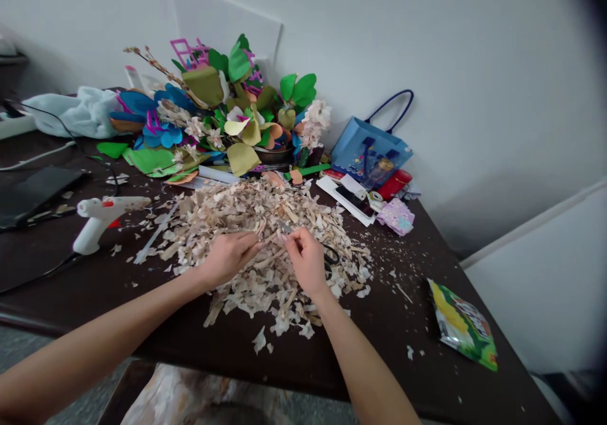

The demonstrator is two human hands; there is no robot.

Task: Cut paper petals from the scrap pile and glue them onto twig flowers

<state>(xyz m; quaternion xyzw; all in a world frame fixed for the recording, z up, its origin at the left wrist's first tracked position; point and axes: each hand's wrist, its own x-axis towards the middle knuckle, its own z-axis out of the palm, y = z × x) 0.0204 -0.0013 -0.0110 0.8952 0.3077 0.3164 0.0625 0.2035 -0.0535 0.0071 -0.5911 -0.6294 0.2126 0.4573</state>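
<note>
Both hands meet above a wide heap of pale beige and whitish scraps (265, 292), thin and curled like dried petals or paper. My left hand (227, 257) is closed, its fingertips pinching a thin pale beige strip (271, 238). Just to its right, my right hand (307, 257) has its thumb and fingers pressed together near the strip's other end; what lies between them is too small to tell. Black scissors (331, 255) show their handle loops beside my right wrist, and a grey blade-like tip shows near the fingertips. The hand hides the part between.
A white glue gun (97, 222) lies at left with its cord. Behind the heap stand colourful craft flowers and leaves (237, 96). A blue bag (365, 150), phone (353, 200) and red can (396, 184) sit back right; a green-yellow snack packet (463, 324) lies near the right edge.
</note>
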